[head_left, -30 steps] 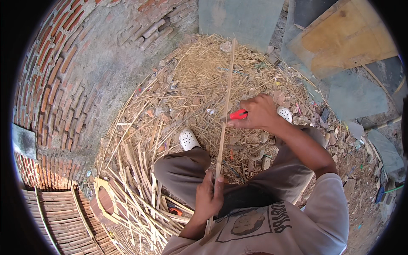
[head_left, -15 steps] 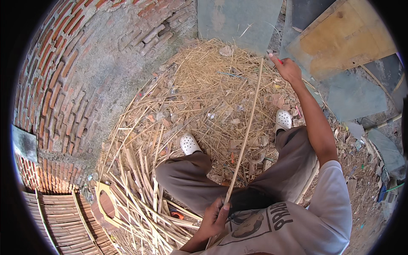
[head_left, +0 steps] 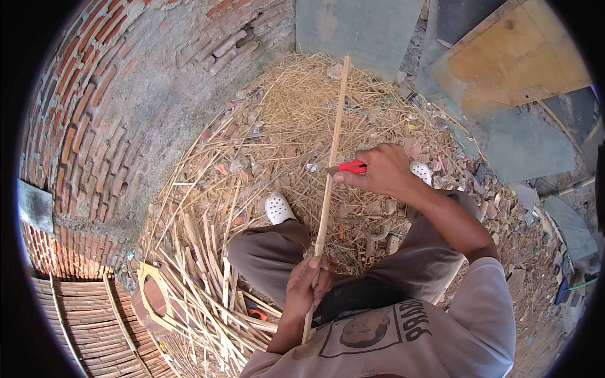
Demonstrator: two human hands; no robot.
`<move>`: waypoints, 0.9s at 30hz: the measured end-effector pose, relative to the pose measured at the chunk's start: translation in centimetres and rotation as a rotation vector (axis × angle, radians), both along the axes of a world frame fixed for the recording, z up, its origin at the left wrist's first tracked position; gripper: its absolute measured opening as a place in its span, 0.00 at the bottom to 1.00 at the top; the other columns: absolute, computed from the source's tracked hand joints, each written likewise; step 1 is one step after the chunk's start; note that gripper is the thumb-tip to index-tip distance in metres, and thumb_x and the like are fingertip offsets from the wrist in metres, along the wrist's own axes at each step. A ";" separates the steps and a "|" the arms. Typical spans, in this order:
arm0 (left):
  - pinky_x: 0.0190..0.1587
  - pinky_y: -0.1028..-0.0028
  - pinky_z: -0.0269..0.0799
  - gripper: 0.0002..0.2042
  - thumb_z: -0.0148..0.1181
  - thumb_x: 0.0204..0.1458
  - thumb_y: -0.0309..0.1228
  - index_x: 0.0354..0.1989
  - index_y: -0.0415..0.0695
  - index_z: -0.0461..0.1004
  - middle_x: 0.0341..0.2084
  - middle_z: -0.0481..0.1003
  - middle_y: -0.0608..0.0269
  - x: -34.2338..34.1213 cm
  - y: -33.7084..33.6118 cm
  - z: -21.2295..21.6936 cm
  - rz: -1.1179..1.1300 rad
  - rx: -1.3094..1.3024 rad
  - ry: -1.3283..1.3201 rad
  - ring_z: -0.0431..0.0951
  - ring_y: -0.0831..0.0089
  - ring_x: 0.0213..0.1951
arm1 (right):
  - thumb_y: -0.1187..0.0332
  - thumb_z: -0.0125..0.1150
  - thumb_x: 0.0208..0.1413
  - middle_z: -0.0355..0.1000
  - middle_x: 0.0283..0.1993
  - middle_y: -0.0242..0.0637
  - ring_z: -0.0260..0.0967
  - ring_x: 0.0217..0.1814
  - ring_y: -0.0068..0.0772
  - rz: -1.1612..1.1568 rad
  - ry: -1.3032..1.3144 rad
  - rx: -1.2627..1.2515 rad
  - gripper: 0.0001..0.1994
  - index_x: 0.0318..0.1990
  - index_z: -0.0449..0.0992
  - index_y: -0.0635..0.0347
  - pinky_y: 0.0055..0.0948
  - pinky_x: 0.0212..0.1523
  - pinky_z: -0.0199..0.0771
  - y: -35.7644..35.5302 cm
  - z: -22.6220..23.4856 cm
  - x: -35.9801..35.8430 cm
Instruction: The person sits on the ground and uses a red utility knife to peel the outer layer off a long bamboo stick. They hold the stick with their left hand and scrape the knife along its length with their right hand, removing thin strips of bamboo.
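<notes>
A long pale bamboo strip (head_left: 334, 138) slants up and away from my lap, its far end above the pile of shavings. Near its lower part, my left hand (head_left: 307, 280) is closed around it. My right hand (head_left: 384, 170) grips a red utility knife (head_left: 351, 167) by its handle. The knife's blade reaches the strip about midway along and appears to touch it. The strip's near end runs past my left hand toward my shirt.
Thin bamboo shavings (head_left: 302, 94) and rubble cover the ground ahead. Split bamboo strips (head_left: 214, 290) lie heaped at my left, beside a brown board with a yellow frame (head_left: 151, 296). A brick wall (head_left: 94, 126) rises on the left; flat sheets (head_left: 504, 69) lie at the far right.
My right hand has come back from beyond the strip's far end to its middle, with the knife. The strip has tilted leftward and shows a wider face. A thin flying shaving is gone.
</notes>
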State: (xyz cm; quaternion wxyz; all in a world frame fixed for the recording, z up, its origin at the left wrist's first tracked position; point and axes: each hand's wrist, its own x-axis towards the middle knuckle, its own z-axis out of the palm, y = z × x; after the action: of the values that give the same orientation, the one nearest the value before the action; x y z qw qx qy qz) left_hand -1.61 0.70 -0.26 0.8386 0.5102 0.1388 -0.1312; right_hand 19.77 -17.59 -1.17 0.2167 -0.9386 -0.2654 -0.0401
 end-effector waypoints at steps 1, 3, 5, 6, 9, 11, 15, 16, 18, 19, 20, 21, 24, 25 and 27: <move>0.17 0.82 0.50 0.16 0.40 0.66 0.43 0.37 0.42 0.65 0.09 0.56 0.73 -0.1 -0.1 0.0 0.005 -0.002 0.000 0.52 0.83 0.10 | 0.26 0.55 0.41 0.68 0.12 0.40 0.70 0.16 0.45 0.048 0.008 -0.021 0.36 0.16 0.76 0.55 0.40 0.24 0.71 0.1 -0.1 -0.3; 0.16 0.83 0.49 0.16 0.40 0.66 0.42 0.37 0.42 0.65 0.09 0.56 0.73 -0.2 -0.2 0.1 -0.009 0.046 0.017 0.52 0.84 0.10 | 0.25 0.55 0.40 0.68 0.12 0.40 0.70 0.16 0.45 0.144 0.014 -0.063 0.37 0.16 0.76 0.56 0.39 0.22 0.70 0.5 -0.3 -1.6; 0.16 0.83 0.49 0.15 0.40 0.66 0.42 0.37 0.42 0.65 0.09 0.56 0.73 0.1 -0.1 0.0 -0.027 0.069 0.000 0.51 0.84 0.10 | 0.25 0.55 0.40 0.68 0.12 0.40 0.70 0.16 0.45 0.222 -0.011 -0.023 0.37 0.16 0.75 0.56 0.39 0.22 0.70 0.6 -0.7 -3.1; 0.16 0.83 0.48 0.15 0.40 0.66 0.41 0.38 0.41 0.66 0.09 0.56 0.73 -0.4 -0.1 -0.1 -0.027 0.076 -0.006 0.51 0.84 0.10 | 0.25 0.55 0.40 0.69 0.12 0.39 0.70 0.16 0.45 0.272 -0.007 0.006 0.37 0.16 0.75 0.56 0.39 0.22 0.70 0.9 -1.0 -3.9; 0.15 0.83 0.48 0.15 0.39 0.67 0.40 0.38 0.41 0.66 0.09 0.55 0.73 -0.3 -0.2 0.3 -0.019 0.119 -0.003 0.51 0.85 0.10 | 0.26 0.54 0.41 0.68 0.12 0.39 0.70 0.16 0.44 0.153 -0.070 0.000 0.36 0.17 0.76 0.55 0.38 0.22 0.70 0.6 0.0 -0.4; 0.15 0.83 0.48 0.14 0.39 0.67 0.39 0.38 0.41 0.66 0.09 0.55 0.73 -0.3 -0.2 0.6 -0.024 0.154 0.010 0.51 0.85 0.10 | 0.26 0.55 0.40 0.68 0.12 0.39 0.70 0.16 0.44 0.081 -0.058 0.047 0.35 0.17 0.77 0.55 0.39 0.21 0.70 1.0 -0.4 -0.3; 0.14 0.82 0.47 0.14 0.38 0.67 0.39 0.38 0.41 0.66 0.10 0.56 0.73 -0.6 0.4 0.4 -0.055 0.145 0.006 0.51 0.85 0.11 | 0.27 0.56 0.40 0.68 0.13 0.39 0.70 0.16 0.45 0.171 -0.071 0.020 0.35 0.18 0.77 0.56 0.40 0.21 0.69 1.1 -0.5 -2.3; 0.14 0.82 0.47 0.15 0.38 0.67 0.39 0.38 0.41 0.66 0.10 0.56 0.73 -0.7 0.5 0.1 -0.063 0.116 0.004 0.51 0.85 0.11 | 0.27 0.57 0.39 0.69 0.13 0.39 0.70 0.16 0.45 0.202 -0.101 0.021 0.35 0.18 0.77 0.56 0.41 0.21 0.69 1.0 -1.1 -2.7; 0.14 0.82 0.46 0.15 0.38 0.67 0.40 0.38 0.41 0.65 0.10 0.56 0.73 -0.4 0.3 -0.1 -0.066 0.138 -0.022 0.51 0.85 0.11 | 0.28 0.58 0.39 0.69 0.13 0.39 0.70 0.16 0.45 0.174 -0.122 0.015 0.34 0.18 0.77 0.56 0.41 0.21 0.69 0.9 -1.4 -2.1; 0.14 0.82 0.46 0.15 0.38 0.67 0.40 0.38 0.41 0.65 0.10 0.57 0.73 -0.4 0.4 -0.1 -0.064 0.155 -0.032 0.51 0.85 0.11 | 0.28 0.58 0.39 0.69 0.13 0.39 0.70 0.16 0.45 0.114 -0.116 0.010 0.34 0.18 0.77 0.56 0.41 0.21 0.69 1.0 -1.0 -0.4; 0.14 0.82 0.45 0.15 0.38 0.67 0.40 0.38 0.42 0.65 0.10 0.57 0.73 -0.6 0.5 0.0 -0.056 0.169 -0.020 0.51 0.85 0.11 | 0.28 0.58 0.39 0.69 0.14 0.39 0.70 0.16 0.45 0.053 -0.109 0.005 0.34 0.18 0.77 0.56 0.42 0.22 0.69 1.0 -0.8 0.9; 0.14 0.82 0.45 0.15 0.38 0.67 0.41 0.38 0.42 0.65 0.10 0.57 0.73 -0.3 0.4 0.2 -0.059 0.175 -0.022 0.51 0.85 0.11 | 0.28 0.59 0.39 0.69 0.13 0.39 0.70 0.17 0.45 0.044 -0.151 0.041 0.34 0.19 0.78 0.56 0.42 0.22 0.69 0.8 -1.0 1.8; 0.15 0.82 0.45 0.15 0.38 0.67 0.41 0.38 0.42 0.65 0.11 0.57 0.73 -0.5 0.3 0.5 -0.087 0.214 -0.026 0.51 0.85 0.12 | 0.29 0.59 0.39 0.69 0.13 0.40 0.70 0.17 0.46 0.021 -0.122 0.055 0.34 0.21 0.78 0.56 0.42 0.22 0.69 0.5 -1.4 2.5; 0.15 0.82 0.45 0.16 0.38 0.67 0.42 0.38 0.42 0.65 0.11 0.57 0.73 -0.7 0.3 0.5 -0.097 0.236 -0.024 0.52 0.86 0.12 | 0.29 0.58 0.40 0.69 0.14 0.41 0.71 0.18 0.47 -0.014 -0.122 0.035 0.34 0.21 0.78 0.57 0.43 0.24 0.69 0.4 -1.1 3.0; 0.16 0.83 0.45 0.15 0.39 0.66 0.42 0.38 0.42 0.65 0.11 0.57 0.73 -1.1 0.4 0.4 -0.106 0.199 -0.028 0.51 0.86 0.12 | 0.28 0.56 0.42 0.69 0.14 0.43 0.71 0.20 0.49 -0.087 -0.113 -0.012 0.35 0.22 0.79 0.58 0.44 0.26 0.70 -0.4 -0.3 4.7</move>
State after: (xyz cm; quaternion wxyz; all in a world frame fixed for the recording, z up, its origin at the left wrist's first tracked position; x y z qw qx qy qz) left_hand -2.71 1.10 0.14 0.7777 0.5992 0.1120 -0.1538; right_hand 24.43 -18.03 -1.49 0.1936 -0.9468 -0.2366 -0.1006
